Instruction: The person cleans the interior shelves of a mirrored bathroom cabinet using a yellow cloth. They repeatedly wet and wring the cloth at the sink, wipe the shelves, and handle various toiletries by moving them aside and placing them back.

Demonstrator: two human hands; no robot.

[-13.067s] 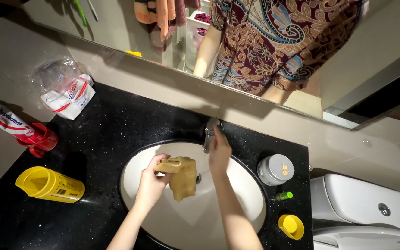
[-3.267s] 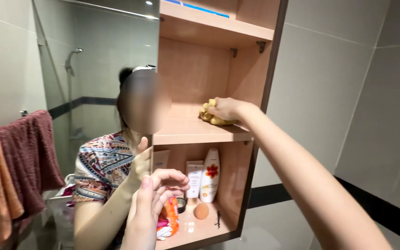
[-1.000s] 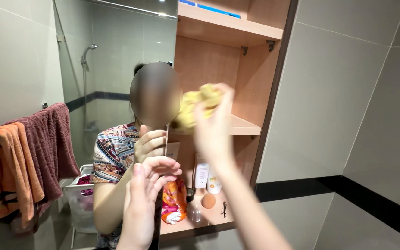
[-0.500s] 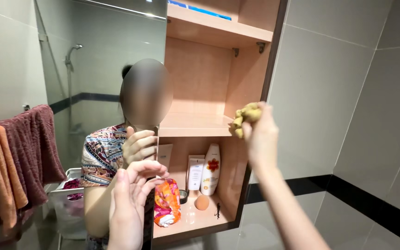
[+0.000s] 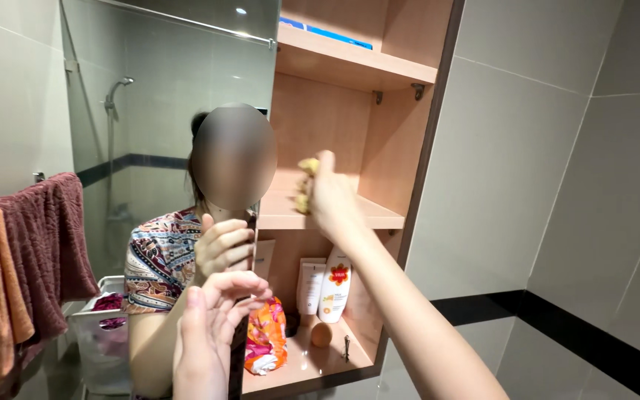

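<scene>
The right hand (image 5: 332, 198) is closed around a yellow sponge (image 5: 305, 184), held just above the front edge of the cabinet's middle shelf (image 5: 364, 218). The left hand (image 5: 212, 326), fingers loosely spread, grips the edge of the mirrored cabinet door (image 5: 172, 96). On the bottom shelf (image 5: 335, 359) stand a white lotion bottle (image 5: 335, 285) and an orange packet (image 5: 264, 337).

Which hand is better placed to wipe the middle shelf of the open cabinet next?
Right. The right hand holds the yellow cloth just above the middle shelf, while the left hand grips the mirrored door's edge lower down.
</scene>
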